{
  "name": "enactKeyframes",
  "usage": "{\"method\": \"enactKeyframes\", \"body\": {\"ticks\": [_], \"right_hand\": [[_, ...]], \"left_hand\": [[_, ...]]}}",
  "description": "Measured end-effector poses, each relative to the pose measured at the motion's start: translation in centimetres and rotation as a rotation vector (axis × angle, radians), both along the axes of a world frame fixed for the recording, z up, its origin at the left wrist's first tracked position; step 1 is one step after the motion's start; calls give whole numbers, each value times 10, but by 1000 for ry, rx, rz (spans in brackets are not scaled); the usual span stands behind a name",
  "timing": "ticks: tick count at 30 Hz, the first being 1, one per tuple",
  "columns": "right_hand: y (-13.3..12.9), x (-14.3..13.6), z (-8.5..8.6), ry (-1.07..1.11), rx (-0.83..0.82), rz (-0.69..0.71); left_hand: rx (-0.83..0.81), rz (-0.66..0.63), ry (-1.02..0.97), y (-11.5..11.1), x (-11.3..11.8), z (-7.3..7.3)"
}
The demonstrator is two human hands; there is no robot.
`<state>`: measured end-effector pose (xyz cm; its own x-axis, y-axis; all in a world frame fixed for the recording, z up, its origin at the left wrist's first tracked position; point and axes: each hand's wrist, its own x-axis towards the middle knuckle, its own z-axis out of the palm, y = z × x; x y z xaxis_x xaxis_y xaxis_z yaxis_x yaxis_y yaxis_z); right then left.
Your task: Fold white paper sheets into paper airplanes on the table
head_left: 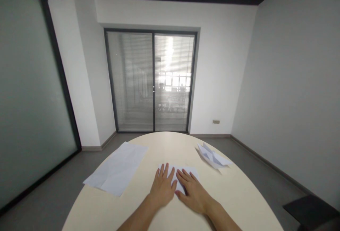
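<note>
A small piece of white paper [180, 185] lies on the pale round table, mostly covered by my hands. My left hand [162, 186] rests on its left part with the fingers spread. On its right part lies my right hand [193, 190], fingers stretched out and thumb pointing toward the left hand. Between the two thumbs a strip of the paper shows, and more of it shows beyond the fingertips. Whether it is folded beneath the palms I cannot tell.
Larger white paper sheets [117, 169] lie at the table's left edge. A folded paper boat [212, 157] sits near the right edge. The curved table [167, 146] ends before a glazed door with blinds [132, 82]. A dark object [313, 209] stands at lower right.
</note>
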<state>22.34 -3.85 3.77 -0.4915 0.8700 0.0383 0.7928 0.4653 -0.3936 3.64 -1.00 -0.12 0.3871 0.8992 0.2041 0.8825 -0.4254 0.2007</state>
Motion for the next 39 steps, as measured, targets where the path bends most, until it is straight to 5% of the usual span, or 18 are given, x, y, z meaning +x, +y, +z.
{"method": "enactKeyframes", "body": {"ticks": [12,26,39], "right_hand": [[2,3,-13,-79,-5,-184],[-4,5,2,12,-6,0],[-2,7,2,5,-19,13]], "left_hand": [[18,29,4,0,1,-4],[-8,-12,-33,-7,4,12],[-17,-2,-64,-6,5,11]]}}
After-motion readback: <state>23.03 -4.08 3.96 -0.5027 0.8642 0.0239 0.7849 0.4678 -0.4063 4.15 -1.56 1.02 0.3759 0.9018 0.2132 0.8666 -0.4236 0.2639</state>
